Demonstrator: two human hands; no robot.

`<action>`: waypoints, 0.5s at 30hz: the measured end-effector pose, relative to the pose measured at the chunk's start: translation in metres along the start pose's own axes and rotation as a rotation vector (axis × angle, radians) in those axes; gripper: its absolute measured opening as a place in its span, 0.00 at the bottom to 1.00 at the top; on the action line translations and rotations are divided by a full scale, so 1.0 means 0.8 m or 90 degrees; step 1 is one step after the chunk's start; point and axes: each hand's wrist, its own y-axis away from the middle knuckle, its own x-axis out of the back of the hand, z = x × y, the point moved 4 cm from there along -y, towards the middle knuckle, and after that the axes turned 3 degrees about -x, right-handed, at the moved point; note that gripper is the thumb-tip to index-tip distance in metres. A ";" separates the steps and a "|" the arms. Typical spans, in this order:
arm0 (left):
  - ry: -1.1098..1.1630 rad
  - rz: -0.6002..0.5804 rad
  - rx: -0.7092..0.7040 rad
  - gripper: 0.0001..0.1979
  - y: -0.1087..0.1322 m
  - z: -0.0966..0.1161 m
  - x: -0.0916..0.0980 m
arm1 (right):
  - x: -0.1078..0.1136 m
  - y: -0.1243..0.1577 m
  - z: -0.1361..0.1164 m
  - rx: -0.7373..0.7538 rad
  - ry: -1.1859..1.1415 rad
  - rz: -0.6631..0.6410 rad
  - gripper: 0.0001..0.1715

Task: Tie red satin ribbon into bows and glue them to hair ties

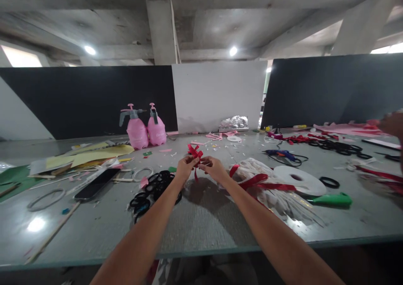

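- Head view: left hand (185, 166) and right hand (211, 166), fingers pinched shut, hold a red ribbon bow (195, 154) between them above the grey table (201, 222).
- Bow: glossy red, looped, one tail hanging down.
- Black rings (155, 188) lie just left; white tape roll (299, 179) to the right.

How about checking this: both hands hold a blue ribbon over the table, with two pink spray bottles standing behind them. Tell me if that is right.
Not quite: the ribbon is red, not blue. The head view shows the left hand and the right hand holding it over the table, with two pink spray bottles standing behind them.
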 end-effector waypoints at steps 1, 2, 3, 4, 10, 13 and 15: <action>0.018 0.007 0.016 0.19 0.001 -0.001 0.000 | -0.001 0.000 0.001 -0.005 0.003 -0.002 0.15; 0.041 0.012 0.030 0.19 0.002 -0.001 0.000 | -0.001 0.000 0.002 -0.005 0.003 0.003 0.12; 0.065 0.015 0.041 0.20 0.002 -0.002 0.000 | 0.000 0.001 0.001 -0.005 -0.001 0.009 0.11; 0.087 0.016 0.048 0.20 0.003 -0.002 0.000 | 0.000 0.001 0.000 -0.004 -0.007 0.012 0.11; 0.088 0.038 0.032 0.18 -0.002 -0.005 0.005 | -0.004 0.005 -0.008 0.003 -0.055 -0.024 0.15; 0.028 0.020 -0.005 0.17 -0.005 -0.004 0.002 | -0.012 0.002 -0.001 -0.024 -0.111 -0.049 0.20; -0.007 0.021 -0.034 0.16 -0.006 -0.001 0.001 | -0.017 0.000 0.007 -0.052 -0.145 -0.043 0.17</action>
